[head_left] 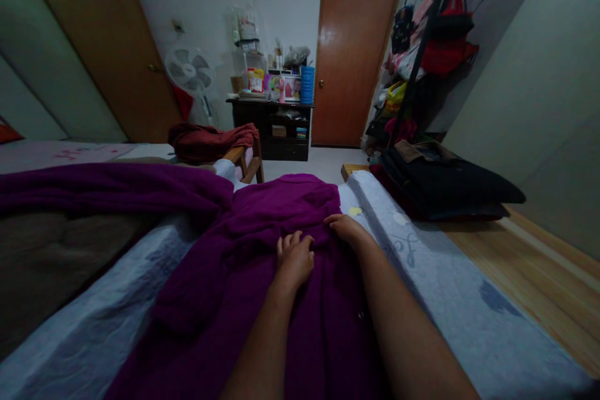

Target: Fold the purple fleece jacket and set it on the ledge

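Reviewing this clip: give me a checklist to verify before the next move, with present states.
1. Left hand on the purple garment: ok, fingers spread on it.
2. Right hand at the garment's right side: ok.
3. Right hand's grip: cannot tell.
4. Cloth smooth: not ok, creases beside the left hand.
5. Garment's underside flat: cannot tell, hidden.
6. Dark folded stack apart from the garment: ok.
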`<state>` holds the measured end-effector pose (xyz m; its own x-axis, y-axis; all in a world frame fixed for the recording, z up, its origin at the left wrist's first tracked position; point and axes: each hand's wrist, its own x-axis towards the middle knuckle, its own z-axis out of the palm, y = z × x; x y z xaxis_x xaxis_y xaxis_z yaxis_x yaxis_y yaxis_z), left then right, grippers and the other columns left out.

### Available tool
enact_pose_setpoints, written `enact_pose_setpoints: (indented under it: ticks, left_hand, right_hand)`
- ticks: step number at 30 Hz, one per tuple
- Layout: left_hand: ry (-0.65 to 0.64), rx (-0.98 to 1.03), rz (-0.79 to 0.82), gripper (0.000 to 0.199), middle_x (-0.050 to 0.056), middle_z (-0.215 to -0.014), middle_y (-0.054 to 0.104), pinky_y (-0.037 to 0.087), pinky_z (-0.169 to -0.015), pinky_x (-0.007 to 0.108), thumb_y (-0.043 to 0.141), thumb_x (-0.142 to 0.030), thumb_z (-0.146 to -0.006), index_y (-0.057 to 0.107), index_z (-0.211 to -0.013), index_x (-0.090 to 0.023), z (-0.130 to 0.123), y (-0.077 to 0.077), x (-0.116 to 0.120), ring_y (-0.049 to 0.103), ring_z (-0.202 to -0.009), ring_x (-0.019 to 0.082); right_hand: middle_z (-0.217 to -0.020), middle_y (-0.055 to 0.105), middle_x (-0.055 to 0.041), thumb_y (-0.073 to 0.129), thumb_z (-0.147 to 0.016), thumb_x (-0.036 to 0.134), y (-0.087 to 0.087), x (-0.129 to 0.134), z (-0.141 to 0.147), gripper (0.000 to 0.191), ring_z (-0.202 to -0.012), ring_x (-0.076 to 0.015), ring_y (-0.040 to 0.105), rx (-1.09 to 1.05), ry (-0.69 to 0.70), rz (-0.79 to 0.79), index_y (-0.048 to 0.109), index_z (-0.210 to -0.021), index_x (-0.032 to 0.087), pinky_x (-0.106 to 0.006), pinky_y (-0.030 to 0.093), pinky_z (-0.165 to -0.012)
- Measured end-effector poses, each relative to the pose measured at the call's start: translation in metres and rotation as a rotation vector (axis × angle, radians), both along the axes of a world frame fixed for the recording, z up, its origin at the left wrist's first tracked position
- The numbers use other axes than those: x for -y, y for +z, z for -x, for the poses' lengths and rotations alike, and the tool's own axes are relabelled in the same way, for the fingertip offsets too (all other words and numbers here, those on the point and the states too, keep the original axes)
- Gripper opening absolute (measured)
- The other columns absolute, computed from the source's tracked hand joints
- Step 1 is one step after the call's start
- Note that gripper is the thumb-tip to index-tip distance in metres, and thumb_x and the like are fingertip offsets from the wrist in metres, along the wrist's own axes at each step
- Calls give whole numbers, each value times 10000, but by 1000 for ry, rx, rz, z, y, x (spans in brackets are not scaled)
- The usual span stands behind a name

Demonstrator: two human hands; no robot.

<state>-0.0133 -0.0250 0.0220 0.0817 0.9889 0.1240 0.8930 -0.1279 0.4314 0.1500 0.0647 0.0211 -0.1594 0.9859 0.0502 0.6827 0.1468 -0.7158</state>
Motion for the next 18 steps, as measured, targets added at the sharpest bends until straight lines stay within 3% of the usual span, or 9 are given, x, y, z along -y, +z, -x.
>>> enact_pose_setpoints:
  ticks: [5,9,13,16,18]
  left_hand:
    - [18,12,13,316,71,-1319,557,232,-1105,525,519,-180,-835,664,-1098,-279,2,0,-2,451,-1249,280]
    - [24,13,14,332,70,-1316,557,250,-1095,509,520,-181,-838,662,-1118,-287,2,2,-2,465,-1229,276]
    - [24,-11,19,361,68,-1333,544,244,-1095,504,525,-187,-834,650,-1154,-298,1,4,-1,446,-1241,280]
    - [26,-41,13,361,66,-1340,534,252,-1091,493,546,-216,-829,641,-1167,-299,-1,2,-1,434,-1246,286]
    - [29,-69,4,369,60,-1340,530,252,-1093,485,569,-238,-821,629,-1179,-300,-2,1,0,434,-1243,285]
  right_hand:
    - [-1072,684,-62,526,-714,83,-12,8,15,358,-1015,-241,616,37,-174,-27,718,-970,245,-374,455,-899]
    - [-1062,682,-41,574,-696,98,-5,11,9,321,-1021,-218,605,35,-74,-7,714,-948,240,-340,444,-926]
    - [-1035,704,-23,462,-771,69,2,21,-11,358,-970,-158,625,-39,14,-81,684,-1018,205,-279,461,-908]
    - [-1184,660,-69,424,-847,107,-7,36,-21,355,-1110,-174,584,7,-48,-214,645,-1114,186,-330,422,-989]
    - [-1340,571,-90,452,-869,147,-15,45,-22,355,-1277,-210,471,122,-55,-228,621,-1179,185,-398,343,-1073]
